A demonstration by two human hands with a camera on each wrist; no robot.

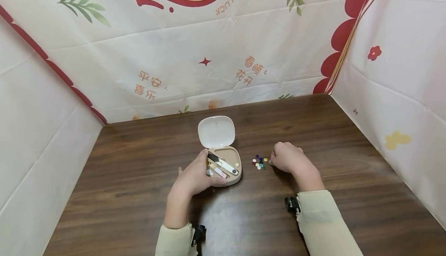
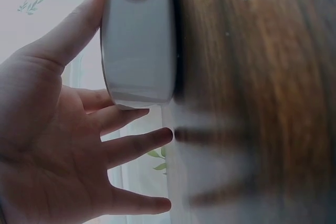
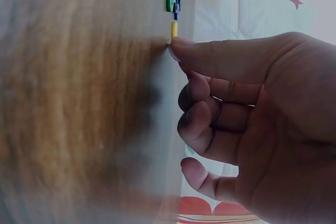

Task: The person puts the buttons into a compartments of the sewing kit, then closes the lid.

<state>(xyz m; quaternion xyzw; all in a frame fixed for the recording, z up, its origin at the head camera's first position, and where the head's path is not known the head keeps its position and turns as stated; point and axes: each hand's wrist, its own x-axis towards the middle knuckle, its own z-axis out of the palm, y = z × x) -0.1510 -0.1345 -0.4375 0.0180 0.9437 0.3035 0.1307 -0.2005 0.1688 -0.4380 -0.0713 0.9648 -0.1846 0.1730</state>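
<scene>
An open sewing kit case (image 1: pixel 238 156), with a beige tray and a white lid (image 1: pixel 216 132) tipped back, sits mid-table. My left hand (image 1: pixel 193 174) grips its left side, thumb at the front edge and index finger near the hinge corner. The left wrist view shows the case's white side (image 2: pixel 139 45) and the other fingers spread beyond it. In the tray lie a black-and-white tool (image 1: pixel 223 164) and a pale button (image 1: pixel 237 165). My right hand (image 1: pixel 287 158) has curled fingers, thumb tip down beside a yellow button (image 3: pixel 174 29). I cannot tell whether it pinches something.
Several small coloured buttons (image 1: pixel 259 165) lie in a loose group between the case and my right hand. The brown wooden table (image 1: pixel 139 155) meets printed white cloth walls (image 1: pixel 195 43) at the back and sides.
</scene>
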